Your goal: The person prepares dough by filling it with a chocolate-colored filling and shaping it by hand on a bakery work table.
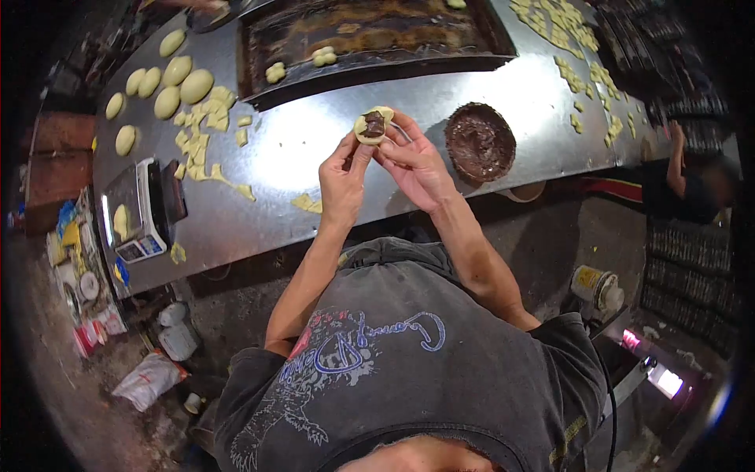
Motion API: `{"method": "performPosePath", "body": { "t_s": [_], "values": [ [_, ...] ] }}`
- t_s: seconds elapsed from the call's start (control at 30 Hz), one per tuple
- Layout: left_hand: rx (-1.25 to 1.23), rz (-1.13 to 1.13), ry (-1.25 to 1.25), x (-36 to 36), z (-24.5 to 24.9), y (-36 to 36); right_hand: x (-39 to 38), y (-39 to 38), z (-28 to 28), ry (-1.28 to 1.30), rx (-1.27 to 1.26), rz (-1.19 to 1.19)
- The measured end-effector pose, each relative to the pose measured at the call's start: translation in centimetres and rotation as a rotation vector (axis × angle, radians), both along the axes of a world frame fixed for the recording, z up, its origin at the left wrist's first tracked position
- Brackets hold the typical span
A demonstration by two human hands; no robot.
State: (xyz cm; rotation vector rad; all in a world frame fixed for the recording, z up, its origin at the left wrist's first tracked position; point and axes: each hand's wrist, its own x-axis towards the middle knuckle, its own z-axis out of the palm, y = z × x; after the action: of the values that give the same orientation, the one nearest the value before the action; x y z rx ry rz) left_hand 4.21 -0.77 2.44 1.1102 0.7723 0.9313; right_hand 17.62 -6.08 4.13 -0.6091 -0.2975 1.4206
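Note:
Between my two hands, above the metal table, is a small piece of pale dough (374, 126) with dark brown filling showing in its middle. My left hand (343, 177) pinches its left and lower edge with thumb and fingers. From the other side, my right hand (417, 161) grips the dough's right edge, its thumb near the bottom. Just right of my right hand stands a round bowl (480, 141) coated inside with dark brown filling. Cut dough pieces (206, 126) lie on the table to the left, near several large dough balls (177, 79).
A dark baking tray (377, 39) with small dough clusters (323, 56) sits at the table's back. On the left is a scale (135, 212) holding dough. More cut dough (574, 71) is scattered at the far right. Another person (696, 185) is at the right edge.

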Motion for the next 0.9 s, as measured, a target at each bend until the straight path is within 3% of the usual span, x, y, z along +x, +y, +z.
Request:
{"method": "performPosePath", "body": {
  "t_s": [0.07,0.4,0.5,0.6,0.7,0.9],
  "values": [
    [-0.029,0.098,-0.091,-1.8,2.1,-0.2,-2.4,0.6,1.0,-0.195,0.036,-0.031],
    [-0.029,-0.02,0.0,-12.3,2.6,0.4,-10.5,1.5,1.7,-1.076,0.174,-0.215],
    [-0.062,-0.052,-0.111,-14.4,3.1,0.0,-11.6,1.0,2.1,-1.124,0.028,-0.065],
    [0.026,-0.079,-0.119,-16.3,1.8,0.4,-12.2,0.8,3.1,-0.951,-0.059,0.192],
    [0.152,-0.092,-0.161,-17.7,1.7,-0.1,-12.1,1.2,2.6,-0.898,-0.096,0.283],
    [0.264,-0.041,0.077,-18.6,0.8,0.0,-12.8,1.4,1.9,-0.876,-0.069,0.111]
  ]
}}
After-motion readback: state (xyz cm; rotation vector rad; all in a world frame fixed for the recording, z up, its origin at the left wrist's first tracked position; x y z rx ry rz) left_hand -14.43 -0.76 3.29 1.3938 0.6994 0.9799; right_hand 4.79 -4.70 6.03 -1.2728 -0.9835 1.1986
